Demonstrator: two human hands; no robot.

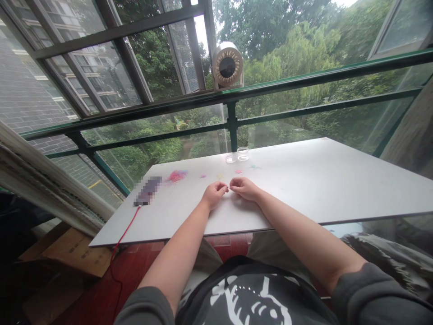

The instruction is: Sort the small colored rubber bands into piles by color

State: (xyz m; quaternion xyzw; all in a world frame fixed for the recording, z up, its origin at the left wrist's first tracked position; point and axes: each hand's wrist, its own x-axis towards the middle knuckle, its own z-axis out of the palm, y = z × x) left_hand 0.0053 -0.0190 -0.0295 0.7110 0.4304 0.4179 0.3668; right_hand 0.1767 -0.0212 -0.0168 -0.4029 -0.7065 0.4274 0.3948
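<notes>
Above the white table (297, 189), my left hand (215, 195) and my right hand (244, 188) face each other with their fingertips almost touching. Both are closed in a pinch; whatever lies between the fingers is too small to make out. Just beyond them on the tabletop are little clusters of bits: yellow pieces (219, 176), pink-red pieces (238, 171), green pieces (255, 167) and a purple bit (203, 176). Farther left spreads a larger mixed pile of mostly red and pink pieces (177, 176). Two clear round dishes, one lower (231, 159) and one taller (242, 154), stand at the back edge.
A pixelated phone-like object (148, 190) lies at the table's left, with a red cable (130, 223) running off the front edge. Behind the table runs a green railing (291, 86), with a round fan-like device (227, 65) on it. Cardboard boxes (79, 250) sit on the floor at left.
</notes>
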